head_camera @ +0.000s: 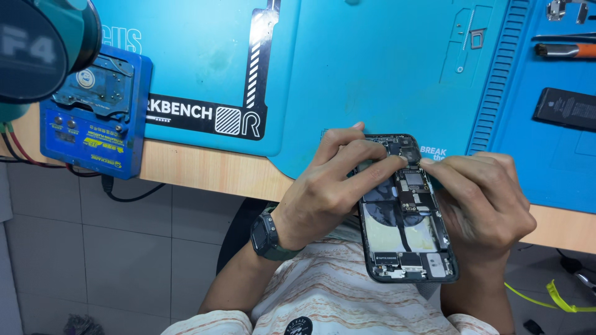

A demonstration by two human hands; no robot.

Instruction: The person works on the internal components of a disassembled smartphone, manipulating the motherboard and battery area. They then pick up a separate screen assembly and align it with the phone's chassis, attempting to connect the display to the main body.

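Head view, looking down at the bench edge. Opened phone, back cover off with boards and connectors exposed, is held in the air over the front edge of the blue work mat, its top end over the mat and its bottom end out above the person's lap. Left hand comes in from lower left, wrist bent, forearm angled up from the body; a dark wristwatch sits on that wrist. Its fingers are curled and close together, clamped on the phone's left edge, with the index fingertip pressed down near the camera end of the board. Right hand comes from the lower right, knuckles up, fingers bunched and folded around the phone's right edge; thumb and index tip meet in a pinch right at the upper board, touching the left fingertip. Whether anything small sits in that pinch cannot be told. On the mat well to the left: a blue fixture block with cables. Far right: a black battery and an orange-handled tool.
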